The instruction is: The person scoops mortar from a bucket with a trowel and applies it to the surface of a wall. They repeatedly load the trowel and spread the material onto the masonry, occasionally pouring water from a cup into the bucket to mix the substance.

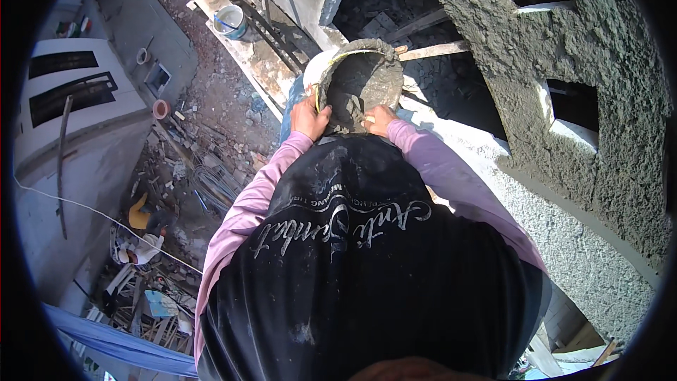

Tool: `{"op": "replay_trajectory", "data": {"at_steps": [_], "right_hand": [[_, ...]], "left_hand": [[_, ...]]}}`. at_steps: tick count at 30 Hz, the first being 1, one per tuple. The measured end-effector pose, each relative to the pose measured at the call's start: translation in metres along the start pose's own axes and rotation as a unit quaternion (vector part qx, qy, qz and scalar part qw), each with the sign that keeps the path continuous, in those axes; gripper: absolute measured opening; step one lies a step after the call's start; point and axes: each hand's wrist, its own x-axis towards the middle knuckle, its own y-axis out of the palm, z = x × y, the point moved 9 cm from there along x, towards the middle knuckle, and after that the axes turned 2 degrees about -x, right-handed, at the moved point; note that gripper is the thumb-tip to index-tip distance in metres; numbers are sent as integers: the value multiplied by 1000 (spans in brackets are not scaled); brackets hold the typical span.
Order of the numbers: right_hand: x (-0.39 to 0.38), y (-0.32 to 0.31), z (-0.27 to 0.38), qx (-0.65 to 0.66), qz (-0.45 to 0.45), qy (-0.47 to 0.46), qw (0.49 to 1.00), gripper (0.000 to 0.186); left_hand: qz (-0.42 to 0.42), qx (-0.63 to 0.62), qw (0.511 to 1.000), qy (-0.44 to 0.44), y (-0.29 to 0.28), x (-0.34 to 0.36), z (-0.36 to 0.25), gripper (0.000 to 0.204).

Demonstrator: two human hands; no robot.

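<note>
A pale bucket [321,67], its rim and inside caked with wet grey mortar [370,77], is tilted toward me in front of my chest. My left hand [309,120] is closed on the bucket's near left rim, thumb on the inside. At the near right of the opening, my right hand [381,120] is closed round the pale handle of what looks like a trowel [354,107]. Its mortar-covered blade lies in the mortar, mostly hidden. Both forearms wear pink sleeves.
Rough mortar-coated wall [508,63] with openings rises on my right, beside a white ledge [564,240]. Planks [247,63] carry another bucket [230,22] at far left. Far below lie rubble [233,120] and a person [144,247]. A thin cable [106,213] crosses the left.
</note>
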Motion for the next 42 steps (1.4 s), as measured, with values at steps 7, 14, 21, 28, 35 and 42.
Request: {"op": "replay_trajectory", "data": {"at_steps": [7,14,21,28,35,42], "right_hand": [[-20,-20,-7,97,63,24,993,32],[-58,-150,61,-56,-111,-75,989,25],[-172,-347,244,-136,-143,-234,952,27],[-227,-467,289,69,-63,-359,929,26],[-324,-561,66,214,-513,-52,830,25],[-356,-405,29,47,-453,160,876,18]], "left_hand": [[-38,-145,988,-21,-8,8,17,24],[-67,-249,966,-27,-10,3,63,16],[-92,-266,959,-18,-10,15,69,19],[-89,-241,966,7,-9,26,58,21],[-63,-179,981,35,-7,22,44,23],[-36,-165,986,-3,-15,7,10,24]]}}
